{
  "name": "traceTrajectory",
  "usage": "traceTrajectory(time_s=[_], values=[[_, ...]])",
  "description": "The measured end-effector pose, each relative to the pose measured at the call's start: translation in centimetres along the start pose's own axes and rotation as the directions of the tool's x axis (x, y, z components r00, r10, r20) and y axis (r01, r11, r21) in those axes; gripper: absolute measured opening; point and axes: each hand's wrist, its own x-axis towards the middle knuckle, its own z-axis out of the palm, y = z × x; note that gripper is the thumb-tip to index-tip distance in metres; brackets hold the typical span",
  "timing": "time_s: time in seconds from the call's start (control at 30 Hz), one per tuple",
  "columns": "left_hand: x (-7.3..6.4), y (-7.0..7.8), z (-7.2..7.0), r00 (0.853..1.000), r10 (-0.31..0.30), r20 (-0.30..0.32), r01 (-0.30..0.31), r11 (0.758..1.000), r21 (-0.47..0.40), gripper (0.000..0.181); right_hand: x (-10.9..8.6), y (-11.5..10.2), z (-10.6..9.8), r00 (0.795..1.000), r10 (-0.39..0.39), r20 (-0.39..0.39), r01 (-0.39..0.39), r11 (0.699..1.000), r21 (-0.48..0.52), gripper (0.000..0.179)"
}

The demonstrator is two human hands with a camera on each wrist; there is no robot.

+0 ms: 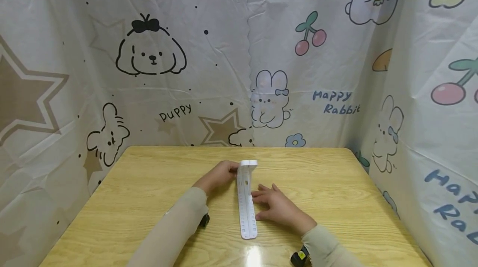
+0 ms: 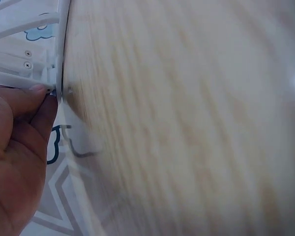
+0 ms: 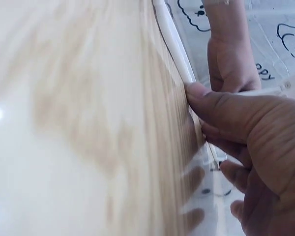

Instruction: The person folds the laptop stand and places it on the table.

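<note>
Mid-desk, my left hand pinches the stand at its far left; my right hand, fingers loose, touches its right edge. I'd brace that edge lightly against sliding.

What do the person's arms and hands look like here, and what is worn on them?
The left hand and right hand are gloveless. The left sleeve and right sleeve are long, plain and light beige. A small black device shows beside the left sleeve; a second black device, with a yellow mark, shows by the right one.
</note>
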Motion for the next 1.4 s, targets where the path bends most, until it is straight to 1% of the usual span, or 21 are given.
traceTrajectory(time_s=[0.1, 0.27, 0.47, 0.6, 0.7, 0.73, 0.83, 0.93, 1.07, 1.17, 1.27, 1.4], values=[[0.2, -0.1, -0.2, 1.0, 0.005, 0.006, -0.005, 1.0, -0.029, 0.04, 0.4, -0.5, 0.3, 0.999, 0.026, -0.019, -0.026, 0.999, -0.027, 0.052], [0.4, -0.3, -0.4, 1.0, 0.022, -0.016, -0.022, 1.0, -0.011, 0.039, 1.0, -1.0, 0.5, 0.998, 0.058, -0.023, -0.059, 0.997, -0.044, 0.052], [0.0, 0.1, 0.0, 0.999, 0.013, -0.039, -0.012, 1.0, 0.013, 0.039, 1.2, -0.9, 0.3, 0.997, 0.072, -0.007, -0.072, 0.997, 0.009, 0.051], [-0.4, 0.3, 0.4, 0.998, 0.014, -0.061, -0.012, 1.0, 0.02, 0.041, 1.2, -0.8, 0.1, 0.996, 0.087, -0.021, -0.086, 0.995, 0.053, 0.049], [-1.1, 0.6, 0.4, 0.995, 0.002, -0.103, 0.0, 1.0, 0.016, 0.045, 1.3, -0.9, -0.2, 0.993, 0.107, -0.053, -0.102, 0.991, 0.091, 0.049], [-1.4, 0.7, 0.4, 0.993, -0.007, -0.116, 0.008, 1.0, 0.009, 0.047, 1.3, -0.9, -0.3, 0.99, 0.124, -0.061, -0.117, 0.987, 0.109, 0.048], [-2.6, 1.3, 0.3, 0.988, -0.038, -0.152, 0.037, 0.999, -0.007, 0.052, 1.3, -1.0, -0.7, 0.984, 0.158, -0.086, -0.143, 0.977, 0.16, 0.043], [-4.0, 1.7, 0.2, 0.985, -0.04, -0.17, 0.041, 0.999, 0.006, 0.056, 1.3, -1.0, -1.2, 0.977, 0.191, -0.097, -0.169, 0.965, 0.199, 0.037], [-5.7, 2.0, 0.2, 0.981, -0.044, -0.189, 0.048, 0.999, 0.019, 0.058, 1.6, -0.7, -1.6, 0.97, 0.216, -0.116, -0.188, 0.958, 0.215, 0.034], [-6.7, 2.3, 0.3, 0.975, -0.075, -0.207, 0.081, 0.996, 0.022, 0.055, 2.0, -0.3, -1.6, 0.964, 0.222, -0.145, -0.188, 0.958, 0.216, 0.033], [-7.1, 2.6, 0.7, 0.972, -0.088, -0.22, 0.096, 0.995, 0.027, 0.046, 2.5, 0.2, -1.5, 0.958, 0.222, -0.182, -0.181, 0.959, 0.216, 0.031], [-7.1, 2.8, 1.0, 0.97, -0.096, -0.223, 0.103, 0.994, 0.019, 0.04, 3.2, 0.7, -1.5, 0.951, 0.22, -0.217, -0.173, 0.961, 0.216, 0.029]])
